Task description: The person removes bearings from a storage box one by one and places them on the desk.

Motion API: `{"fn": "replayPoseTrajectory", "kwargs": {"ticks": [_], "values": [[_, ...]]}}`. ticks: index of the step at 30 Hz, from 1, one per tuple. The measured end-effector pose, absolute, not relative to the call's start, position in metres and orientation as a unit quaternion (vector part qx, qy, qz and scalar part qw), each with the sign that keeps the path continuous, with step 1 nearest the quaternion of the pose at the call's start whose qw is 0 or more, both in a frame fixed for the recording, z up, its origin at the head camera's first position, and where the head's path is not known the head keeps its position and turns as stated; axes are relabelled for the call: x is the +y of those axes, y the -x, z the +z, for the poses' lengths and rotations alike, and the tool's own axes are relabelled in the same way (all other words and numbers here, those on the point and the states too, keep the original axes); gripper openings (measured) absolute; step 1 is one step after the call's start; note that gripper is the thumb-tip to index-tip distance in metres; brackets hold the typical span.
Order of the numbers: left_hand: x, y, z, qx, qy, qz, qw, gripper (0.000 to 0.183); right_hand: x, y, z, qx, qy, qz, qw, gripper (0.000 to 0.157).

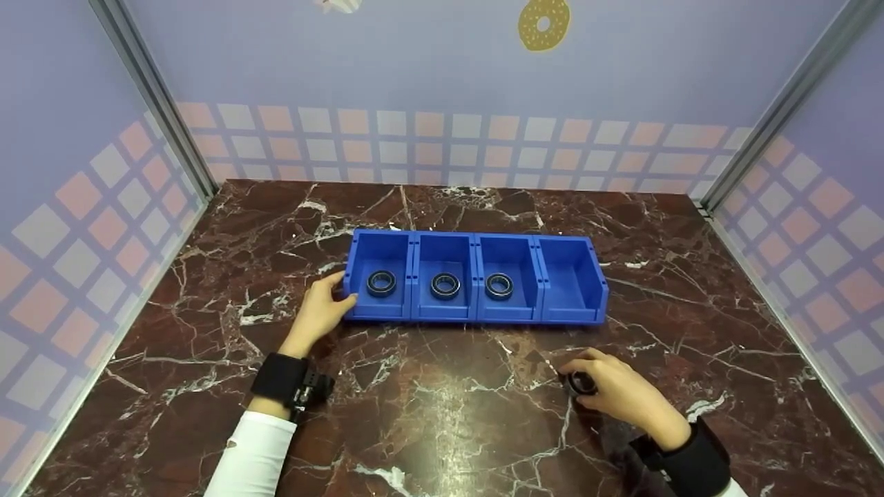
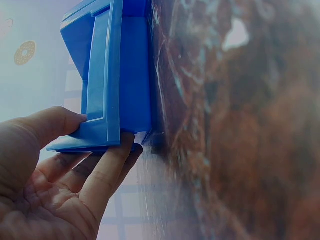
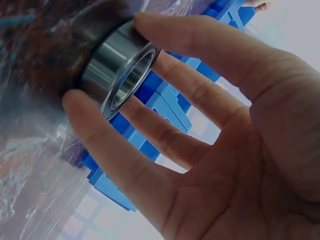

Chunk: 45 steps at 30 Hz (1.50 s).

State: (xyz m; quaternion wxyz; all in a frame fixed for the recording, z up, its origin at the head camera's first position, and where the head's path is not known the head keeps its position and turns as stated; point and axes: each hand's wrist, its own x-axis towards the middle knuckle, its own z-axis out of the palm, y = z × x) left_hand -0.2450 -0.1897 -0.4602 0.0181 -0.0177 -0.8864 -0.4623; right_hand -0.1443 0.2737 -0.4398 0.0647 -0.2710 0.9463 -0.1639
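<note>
Head view from above, forward and down; both wrist views close-up, aslant; blue bins (image 1: 443, 313) common to all.

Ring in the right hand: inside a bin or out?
Out. The right hand holds the ring; the head view shows both on the near side of the blue bins.

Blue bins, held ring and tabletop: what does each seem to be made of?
Blue bins: probably molded plastic, satin; even color, soft highlights.
Ring in the right hand: likely polished metal; its outer band shows bright, streaked reflections.
Tabletop: glossy, marble-look; pale veins and a bright reflection, though stone or printed laminate stays open.
</note>
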Motion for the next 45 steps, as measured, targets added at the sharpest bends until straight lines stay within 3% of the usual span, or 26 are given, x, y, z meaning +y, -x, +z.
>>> {"fn": "replayPoseTrajectory", "kwargs": {"ticks": [19,30,45], "values": [[-0.192,0.246,-0.461,-0.89,0.013,-0.456,0.002,0.058,0.275,0.141,-0.428,0.951,0.27,-0.15,-0.008,0.043],[-0.191,0.245,-0.459,-0.892,0.013,-0.452,0.004,0.058,0.274,0.142,-0.418,0.956,0.234,-0.176,0.006,0.046],[-0.19,0.245,-0.461,-0.892,0.018,-0.451,0.02,0.056,0.272,0.15,-0.414,0.952,0.234,-0.195,-0.039,0.043]]}}
